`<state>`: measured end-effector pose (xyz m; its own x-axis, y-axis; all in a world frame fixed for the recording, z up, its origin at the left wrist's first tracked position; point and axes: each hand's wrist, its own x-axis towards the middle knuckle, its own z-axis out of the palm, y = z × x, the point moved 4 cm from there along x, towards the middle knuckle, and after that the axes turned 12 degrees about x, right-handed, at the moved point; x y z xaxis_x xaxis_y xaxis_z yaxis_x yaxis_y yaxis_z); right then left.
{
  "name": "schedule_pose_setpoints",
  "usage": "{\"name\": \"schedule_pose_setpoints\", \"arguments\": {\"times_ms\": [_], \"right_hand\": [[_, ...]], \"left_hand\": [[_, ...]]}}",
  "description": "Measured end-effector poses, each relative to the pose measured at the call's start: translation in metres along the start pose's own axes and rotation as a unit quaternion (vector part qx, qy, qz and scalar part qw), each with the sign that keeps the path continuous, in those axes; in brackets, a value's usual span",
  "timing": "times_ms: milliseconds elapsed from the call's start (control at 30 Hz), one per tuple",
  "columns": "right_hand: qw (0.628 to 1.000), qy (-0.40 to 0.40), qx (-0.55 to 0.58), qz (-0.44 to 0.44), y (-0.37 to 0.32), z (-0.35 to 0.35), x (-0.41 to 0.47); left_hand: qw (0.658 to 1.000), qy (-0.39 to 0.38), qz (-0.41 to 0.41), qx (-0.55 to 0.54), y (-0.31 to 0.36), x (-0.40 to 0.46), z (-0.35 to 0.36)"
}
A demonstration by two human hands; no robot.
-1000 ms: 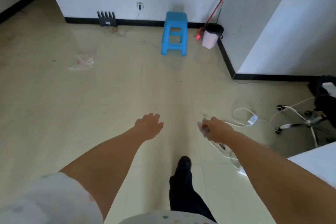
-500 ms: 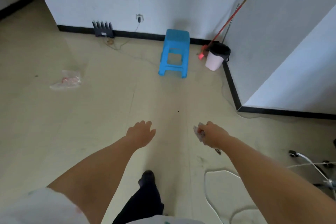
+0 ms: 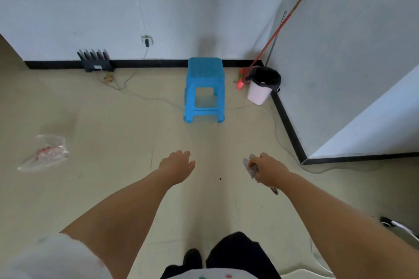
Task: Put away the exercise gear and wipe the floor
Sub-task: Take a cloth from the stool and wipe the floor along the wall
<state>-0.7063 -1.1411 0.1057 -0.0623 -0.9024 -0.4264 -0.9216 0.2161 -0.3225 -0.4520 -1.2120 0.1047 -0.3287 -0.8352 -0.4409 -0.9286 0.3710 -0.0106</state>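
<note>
2 bare hands reach out over the floor (image 3: 113, 188): my left hand (image 3: 178, 166) hangs loosely spread with nothing in it, and my right hand (image 3: 267, 169) is closed around a small crumpled scrap (image 3: 250, 166) (what it is I cannot tell). Ahead stands a blue stool (image 3: 205, 89).

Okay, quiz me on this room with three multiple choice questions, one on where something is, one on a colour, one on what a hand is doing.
1. Where is the bin?
A. in the wall corner
B. under the stool
C. beside the plastic bag

2. What colour is the stool?
A. red
B. blue
C. white

3. What is the right hand doing?
A. hanging open and empty
B. resting on the stool
C. gripping a small crumpled item

Answers: A, it stands where the walls meet; B, its plastic is bright blue; C, its fingers close on the crumpled item.
</note>
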Motion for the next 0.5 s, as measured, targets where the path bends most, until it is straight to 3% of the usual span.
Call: {"name": "schedule_pose_setpoints", "arguments": {"times_ms": [167, 500], "right_hand": [[0.999, -0.026, -0.021, 0.006, 0.012, -0.04, 0.103], [0.998, -0.049, -0.011, -0.035, 0.001, -0.15, 0.332]], "left_hand": [[1.0, -0.014, 0.005, 0.003, -0.007, 0.096, -0.034], [0.994, -0.027, -0.098, -0.046, -0.07, 0.281, -0.119]]}}
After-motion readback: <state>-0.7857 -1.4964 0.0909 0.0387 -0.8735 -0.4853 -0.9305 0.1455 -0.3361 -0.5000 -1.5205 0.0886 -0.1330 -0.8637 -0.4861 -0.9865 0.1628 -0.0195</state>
